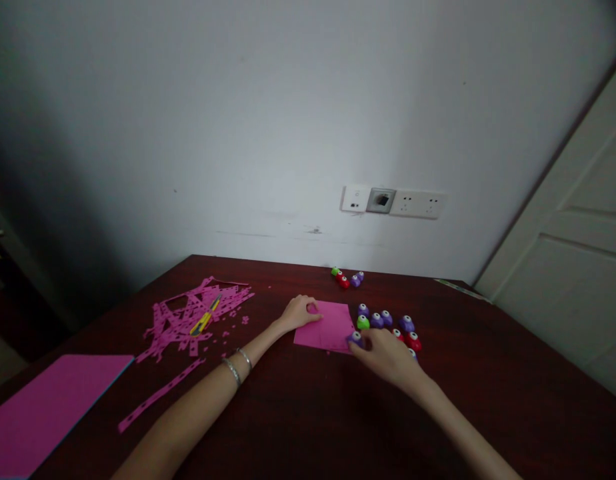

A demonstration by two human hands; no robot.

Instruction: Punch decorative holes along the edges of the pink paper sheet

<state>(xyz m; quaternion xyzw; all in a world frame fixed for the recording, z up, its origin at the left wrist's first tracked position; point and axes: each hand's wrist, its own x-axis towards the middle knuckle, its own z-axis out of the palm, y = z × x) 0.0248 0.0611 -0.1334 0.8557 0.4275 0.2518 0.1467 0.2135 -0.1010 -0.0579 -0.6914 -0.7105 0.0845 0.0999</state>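
Note:
A small pink sheet of paper [333,323] with a faint crease lies on the dark table in front of me. My left hand [299,313] is on its left side, fingers curled at the far edge and thumb on top, holding it. At the sheet's right near corner, my right hand [385,350] grips a purple craft punch [355,339] between thumb and fingers. Just beyond that hand stand a green craft punch [363,323] and several purple and red ones, such as a red craft punch [414,341]. The right hand partly covers some of them.
Pink paper scraps [175,320] are heaped at the left, with a yellow utility knife [205,316] on top. A punched strip [161,395] and a larger pink stack [63,407] lie nearer. More punches [343,283] stand near the wall [268,133]. A thin long item [463,289] lies far right.

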